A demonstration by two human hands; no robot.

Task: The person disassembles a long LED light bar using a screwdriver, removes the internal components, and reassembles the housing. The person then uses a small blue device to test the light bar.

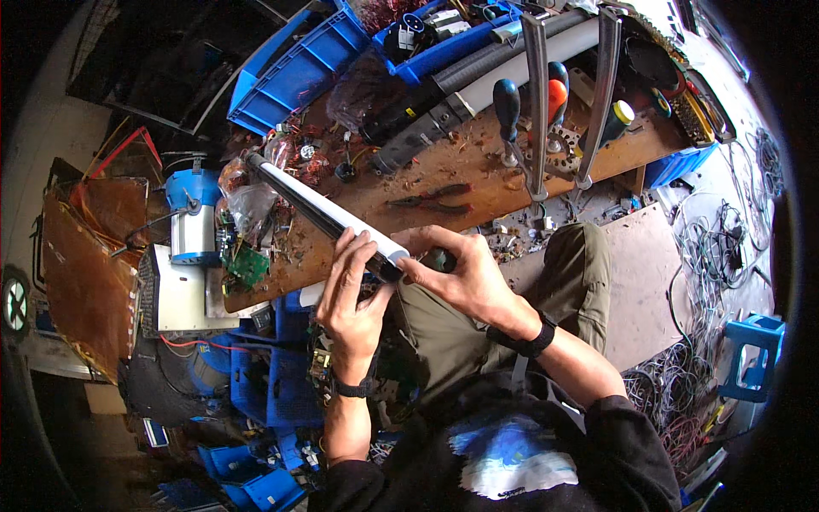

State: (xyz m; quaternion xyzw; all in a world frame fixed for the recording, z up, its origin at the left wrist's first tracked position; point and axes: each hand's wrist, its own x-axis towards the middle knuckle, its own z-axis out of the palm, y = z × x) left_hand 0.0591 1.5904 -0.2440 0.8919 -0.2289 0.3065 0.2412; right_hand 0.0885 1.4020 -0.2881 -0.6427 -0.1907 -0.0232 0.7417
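Note:
A long straight tube (pixel 317 200), white along one side and black along the other, slants from the workbench toward me. My left hand (pixel 350 290) is closed round its near part, fingers over the black side. At the near end, the thumb and forefinger of my right hand (pixel 465 277) press against the tube, curled in a pinch. A dark rounded thing (pixel 439 259) shows inside the loop of those fingers; whether the hand holds it, I cannot tell. Beyond my hands, red-and-black pliers (pixel 433 200) lie on the wooden workbench (pixel 358 192).
Screwdrivers (pixel 507 111) stand near two upright metal bars (pixel 536 102). Behind them lie thick black and white pipes (pixel 512 77) and blue crates (pixel 299 72). Circuit-board scraps (pixel 247 264) litter the bench's left end. Tangled cables (pixel 674 375) and a blue stool (pixel 751 354) are at right.

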